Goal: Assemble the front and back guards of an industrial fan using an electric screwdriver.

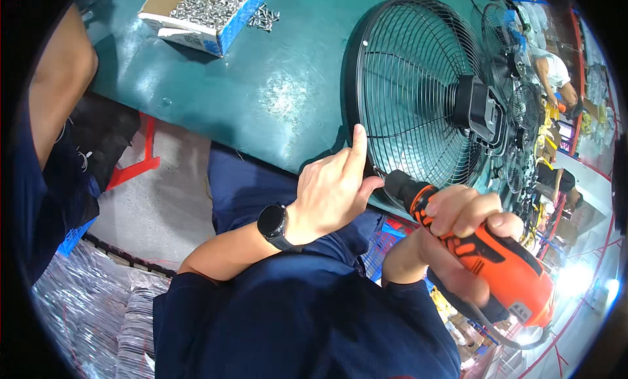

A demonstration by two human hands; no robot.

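Note:
A round black fan (418, 85) with a wire guard stands on edge on the green table, its black motor housing (481, 111) facing right. My left hand (333, 189), with a dark watch on the wrist, is at the near edge of the guard's rim. Its index finger points up along the rim and the thumb is stretched out apart; the other fingers are mostly hidden. My right hand (458, 228) is wrapped round an orange and black electric screwdriver (510, 274). The tool's dark nose is at the rim's lower edge, close to my left thumb; its tip is hidden.
A cardboard box (222, 35) full of small metal screws sits at the table's (261, 117) far side, with several loose screws (264, 18) beside it. Another person's arm (62, 78) is at the left. More fans (523, 107) and people line the right. Plastic-wrapped stacks (91, 307) lie lower left.

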